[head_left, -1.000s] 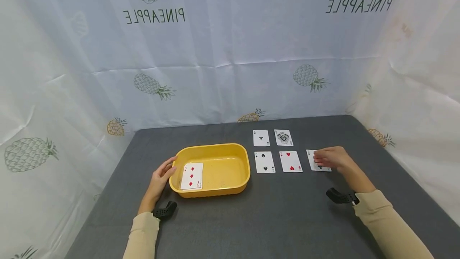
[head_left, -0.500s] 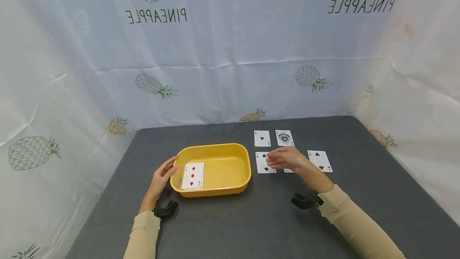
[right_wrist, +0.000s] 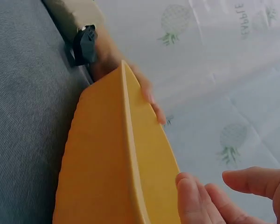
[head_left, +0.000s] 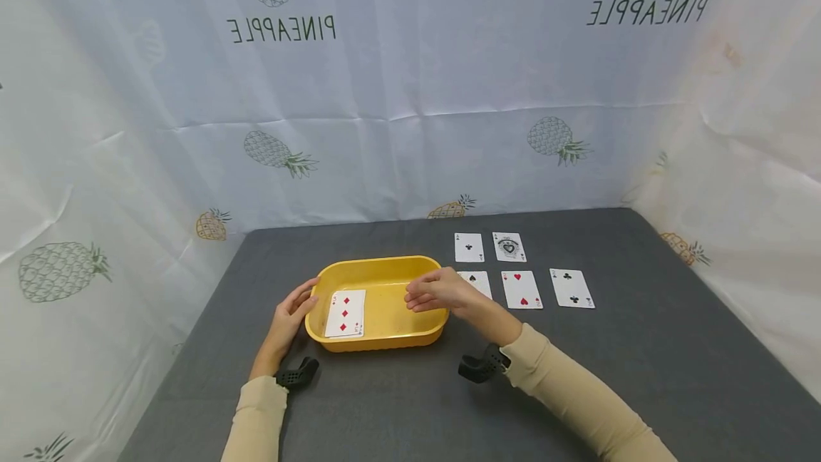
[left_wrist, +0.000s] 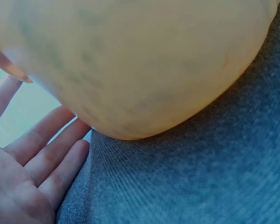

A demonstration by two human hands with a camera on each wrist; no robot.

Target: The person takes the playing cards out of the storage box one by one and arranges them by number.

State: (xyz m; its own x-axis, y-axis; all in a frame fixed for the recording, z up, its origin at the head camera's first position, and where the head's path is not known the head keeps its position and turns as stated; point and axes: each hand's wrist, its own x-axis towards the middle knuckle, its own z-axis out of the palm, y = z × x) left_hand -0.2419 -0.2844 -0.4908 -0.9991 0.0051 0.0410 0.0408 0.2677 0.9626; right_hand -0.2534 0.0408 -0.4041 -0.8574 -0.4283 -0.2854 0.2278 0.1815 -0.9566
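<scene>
My left hand (head_left: 290, 314) rests against the left end of a yellow plastic tray (head_left: 378, 342), its thumb over the rim. In the left wrist view its fingers (left_wrist: 49, 161) lie nearly straight beside the tray wall. My right hand (head_left: 445, 291) hovers over the tray's right end. Its thumb (right_wrist: 252, 181) stands apart from the fingertips in the right wrist view, and no card shows between them. A three of diamonds (head_left: 345, 314) lies face up inside the tray at the left, apparently with another card's edge beneath it.
Right of the tray, face-up cards lie on the dark grey cloth: an ace of clubs (head_left: 469, 247), an ace of spades (head_left: 509, 247), a two of spades (head_left: 477, 281) partly behind my right hand, a two of hearts (head_left: 522, 289) and a two of clubs (head_left: 572, 288). A white pineapple-print curtain (head_left: 385, 162) surrounds the table.
My right hand has moved left from the two of clubs, across the other twos, to over the tray. The cards have stayed in place. My left hand remains at the tray's left end.
</scene>
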